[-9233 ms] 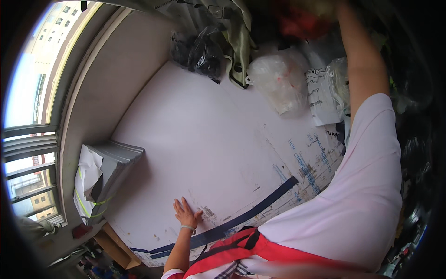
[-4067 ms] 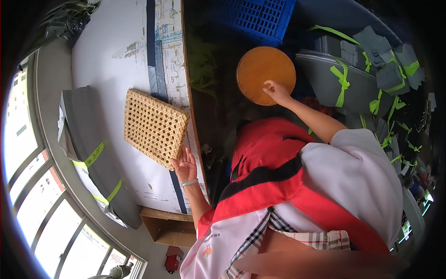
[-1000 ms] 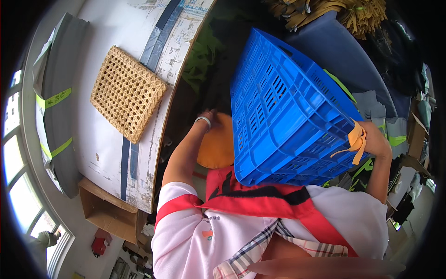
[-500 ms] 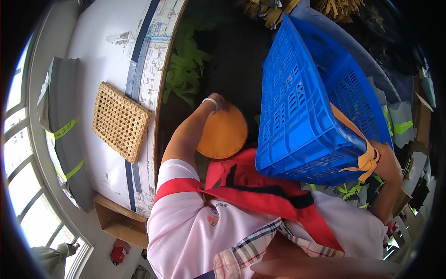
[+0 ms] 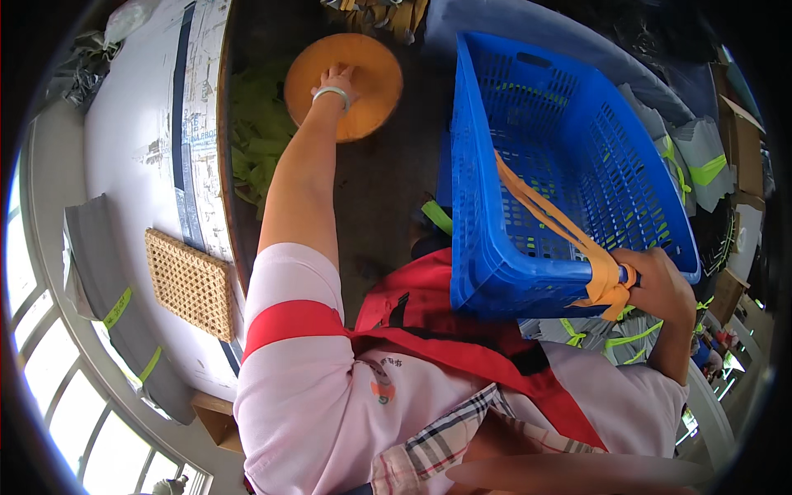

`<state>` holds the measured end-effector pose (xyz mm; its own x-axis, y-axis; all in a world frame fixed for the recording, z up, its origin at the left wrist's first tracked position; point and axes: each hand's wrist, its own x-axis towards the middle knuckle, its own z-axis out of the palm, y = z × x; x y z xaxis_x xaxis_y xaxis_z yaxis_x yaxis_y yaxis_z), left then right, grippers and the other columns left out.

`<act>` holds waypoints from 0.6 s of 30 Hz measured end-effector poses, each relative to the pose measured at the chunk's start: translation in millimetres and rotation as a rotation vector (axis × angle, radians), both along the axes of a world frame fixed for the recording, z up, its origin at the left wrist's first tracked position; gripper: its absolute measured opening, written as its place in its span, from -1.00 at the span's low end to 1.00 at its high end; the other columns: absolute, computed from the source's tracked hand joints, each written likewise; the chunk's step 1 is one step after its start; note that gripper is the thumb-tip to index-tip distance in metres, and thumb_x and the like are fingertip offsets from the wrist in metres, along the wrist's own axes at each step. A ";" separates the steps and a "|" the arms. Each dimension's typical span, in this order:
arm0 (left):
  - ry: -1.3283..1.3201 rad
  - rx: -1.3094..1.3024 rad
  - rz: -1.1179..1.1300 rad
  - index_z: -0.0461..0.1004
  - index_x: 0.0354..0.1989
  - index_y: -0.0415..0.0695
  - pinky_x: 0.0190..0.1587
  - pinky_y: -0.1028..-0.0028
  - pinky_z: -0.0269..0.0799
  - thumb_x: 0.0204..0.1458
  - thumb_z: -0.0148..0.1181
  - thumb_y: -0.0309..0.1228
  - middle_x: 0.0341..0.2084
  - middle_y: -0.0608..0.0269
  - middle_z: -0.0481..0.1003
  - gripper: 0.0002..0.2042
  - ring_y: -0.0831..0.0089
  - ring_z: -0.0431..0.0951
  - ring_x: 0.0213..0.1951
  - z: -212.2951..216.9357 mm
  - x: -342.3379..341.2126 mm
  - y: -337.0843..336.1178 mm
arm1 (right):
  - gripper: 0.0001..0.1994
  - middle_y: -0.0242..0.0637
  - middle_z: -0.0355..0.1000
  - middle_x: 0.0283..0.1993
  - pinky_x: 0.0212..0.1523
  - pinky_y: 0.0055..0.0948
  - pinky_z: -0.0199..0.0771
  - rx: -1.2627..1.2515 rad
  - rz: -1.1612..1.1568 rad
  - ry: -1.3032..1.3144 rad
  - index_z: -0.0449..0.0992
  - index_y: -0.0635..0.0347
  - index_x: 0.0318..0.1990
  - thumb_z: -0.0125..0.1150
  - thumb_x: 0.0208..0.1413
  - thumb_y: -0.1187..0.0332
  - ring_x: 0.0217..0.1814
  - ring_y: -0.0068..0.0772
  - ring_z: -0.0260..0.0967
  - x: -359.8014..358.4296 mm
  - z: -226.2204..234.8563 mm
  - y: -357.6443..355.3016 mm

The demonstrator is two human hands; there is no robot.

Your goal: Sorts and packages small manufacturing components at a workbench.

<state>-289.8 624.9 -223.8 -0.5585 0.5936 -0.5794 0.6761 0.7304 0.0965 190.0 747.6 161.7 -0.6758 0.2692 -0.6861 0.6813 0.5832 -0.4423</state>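
Note:
My left arm reaches far forward, and my left hand (image 5: 336, 84) rests with fingers spread on a round orange-brown disc (image 5: 373, 97) that looks like a stool seat. What is beneath the disc is hidden. On the right, my right hand (image 5: 657, 285) is closed around an orange cloth strap (image 5: 606, 276), at the near rim of a blue plastic crate (image 5: 516, 266). The strap is knotted at this rim and runs across the inside of the crate. The crate is tilted, its open top facing up and to the right, and I see no load in it.
A white table (image 5: 128, 157) with a woven cane square (image 5: 190, 285) stands left. Green strips (image 5: 256, 140) lie on the dark floor beside it. Grey bundles with lime ties (image 5: 701, 161) lie at right, near cardboard boxes (image 5: 740, 165). Orange-brown strips (image 5: 392, 16) lie ahead.
My left hand and the disc under it have gone forward and left in view. The crate has tipped so more of its inside shows. My right hand still grips the strap.

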 end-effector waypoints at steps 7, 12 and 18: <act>0.113 0.120 0.019 -0.06 0.36 0.25 0.27 0.00 -0.02 0.14 0.00 -0.14 0.39 0.39 -0.20 -0.39 0.34 -0.19 0.40 -1.8 31.4 -40.6 | -0.51 -0.05 0.45 -0.43 -0.40 -0.33 0.37 -0.123 0.079 0.008 0.44 0.20 -0.11 0.41 -0.31 0.36 -0.37 0.07 0.42 -17.0 -10.4 3.8; 0.097 0.208 0.051 0.04 0.33 0.15 0.30 0.08 -0.07 0.07 0.12 -0.30 0.38 0.31 -0.14 -0.38 0.28 -0.15 0.39 -4.7 72.6 -78.7 | -0.51 -0.03 0.47 -0.34 -0.30 -0.33 0.38 -0.130 0.054 -0.043 0.42 0.20 -0.07 0.40 -0.24 0.32 -0.26 0.11 0.41 -41.0 -12.4 -14.7; -0.220 0.473 0.401 0.41 0.08 -0.07 0.18 0.32 0.23 -0.02 0.20 -0.37 0.19 0.09 0.26 -0.58 0.18 0.33 0.15 21.9 146.3 -133.8 | -0.50 -0.16 0.47 -0.07 0.03 -0.34 0.31 -0.164 0.048 -0.012 0.29 0.23 0.16 0.17 0.02 0.41 -0.01 -0.29 0.40 -55.1 -24.4 -34.3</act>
